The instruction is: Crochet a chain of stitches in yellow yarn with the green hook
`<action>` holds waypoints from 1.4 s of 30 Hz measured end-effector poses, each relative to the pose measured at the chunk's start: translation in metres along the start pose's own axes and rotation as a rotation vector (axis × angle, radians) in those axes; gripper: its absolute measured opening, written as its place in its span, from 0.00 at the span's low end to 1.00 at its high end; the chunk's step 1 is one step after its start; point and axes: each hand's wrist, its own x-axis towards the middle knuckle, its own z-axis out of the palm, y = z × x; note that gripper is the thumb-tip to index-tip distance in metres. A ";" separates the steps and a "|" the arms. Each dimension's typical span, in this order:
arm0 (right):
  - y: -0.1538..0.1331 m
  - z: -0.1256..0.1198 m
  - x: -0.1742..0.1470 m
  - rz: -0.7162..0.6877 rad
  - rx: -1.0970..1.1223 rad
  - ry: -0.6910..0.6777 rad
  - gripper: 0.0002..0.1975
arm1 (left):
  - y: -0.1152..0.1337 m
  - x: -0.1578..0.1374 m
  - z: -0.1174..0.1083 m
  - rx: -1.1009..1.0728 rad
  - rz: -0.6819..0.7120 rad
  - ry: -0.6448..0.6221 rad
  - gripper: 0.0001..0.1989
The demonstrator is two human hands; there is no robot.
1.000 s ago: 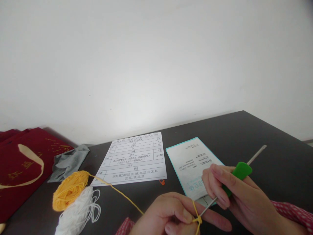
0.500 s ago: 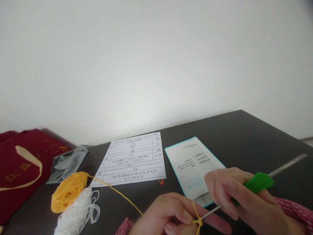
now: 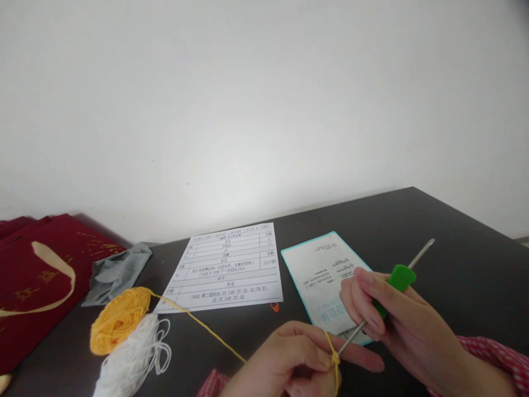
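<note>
My left hand (image 3: 295, 355) pinches a small loop of yellow yarn (image 3: 335, 358) between thumb and fingers, with the index finger stretched out to the right. In my right hand (image 3: 397, 320) is a crochet hook (image 3: 400, 280), a thin metal shaft with a green grip. The shaft's lower end meets the yarn at my left fingertips; its other end points up and right. From the left hand a strand runs back to the yellow yarn ball (image 3: 119, 320), which lies against a white yarn skein (image 3: 133, 361).
A printed pattern sheet (image 3: 231, 270) lies at mid-table, with a small orange stitch marker (image 3: 275, 307) by its corner. Behind my right hand is a blue-edged white packet (image 3: 314, 275). Grey plastic wrapping (image 3: 118, 273) and a dark red bag (image 3: 37, 275) with a cream ribbon lie left.
The crochet hook has turned steeper, its upper end swinging left, as my right hand shifted slightly left and up. My left hand still pinches the yarn in about the same place.
</note>
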 end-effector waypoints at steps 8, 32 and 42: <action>-0.001 0.000 0.001 -0.073 -0.030 0.026 0.31 | -0.007 0.004 0.001 -0.004 0.089 0.055 0.20; 0.001 0.002 -0.007 -0.322 -0.194 0.116 0.30 | -0.016 0.009 -0.008 0.001 0.128 0.020 0.16; -0.001 0.000 -0.007 -0.326 -0.147 0.149 0.28 | -0.019 0.007 -0.012 -0.013 0.150 0.023 0.18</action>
